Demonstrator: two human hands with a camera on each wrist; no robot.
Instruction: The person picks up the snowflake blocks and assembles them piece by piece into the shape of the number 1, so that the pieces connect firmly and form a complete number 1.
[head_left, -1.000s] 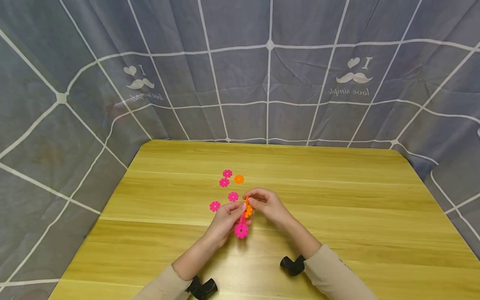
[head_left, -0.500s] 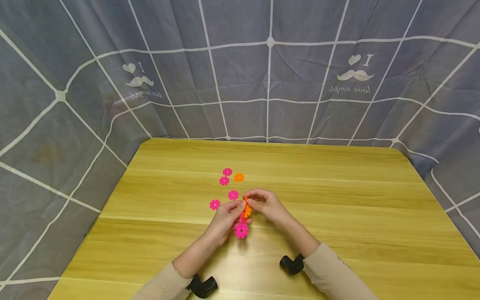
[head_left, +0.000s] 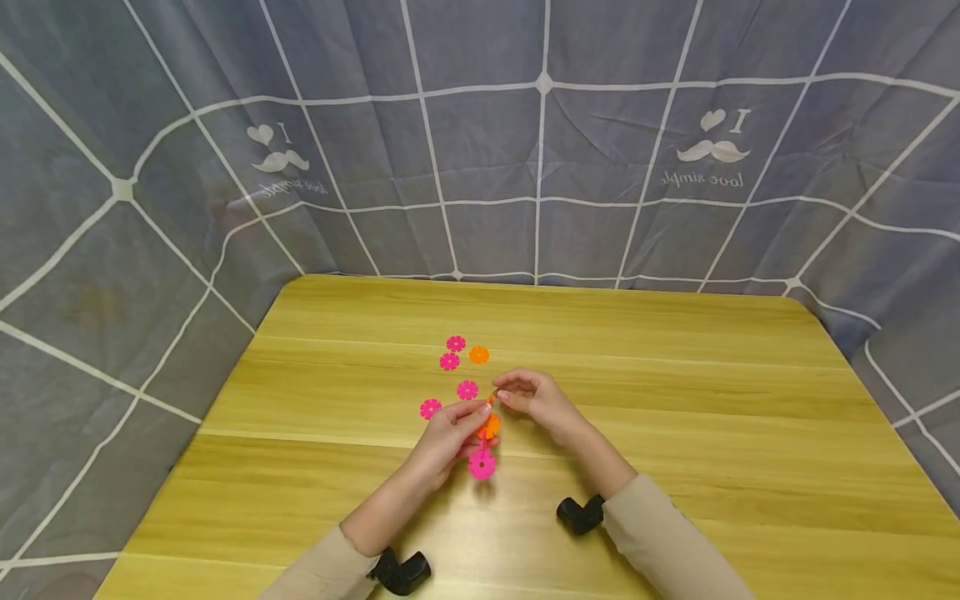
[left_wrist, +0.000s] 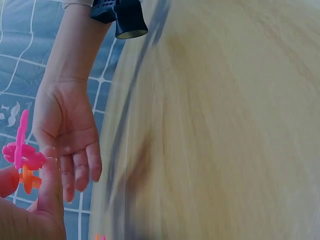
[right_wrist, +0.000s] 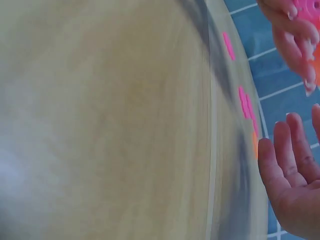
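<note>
In the head view, my left hand [head_left: 442, 442] pinches a small joined chain of notched plastic snowflake discs. A pink disc [head_left: 476, 472] hangs at its near end, and an orange disc [head_left: 490, 428] sits above it, beside the thumb. More orange shows at the left fingertips, partly hidden. My right hand [head_left: 542, 406] hovers just right of the chain's top, its thumb and forefinger slightly apart. From the left wrist, crossed pink discs [left_wrist: 21, 142] and an orange piece [left_wrist: 29, 181] show between left thumb and finger. The right wrist view has the right hand's other fingers [right_wrist: 284, 150] loosely extended.
Several loose pink discs [head_left: 467, 390] and one loose orange disc [head_left: 478, 355] lie flat on the wooden table [head_left: 675, 375], beyond and left of the hands. A grey checked curtain [head_left: 480, 167] surrounds the table. Black wrist-worn cameras [head_left: 402, 573] sit at both cuffs.
My right hand has drawn slightly away from the orange piece, up and to the right. The chain in my left hand has turned a little, showing more of the orange disc's face.
</note>
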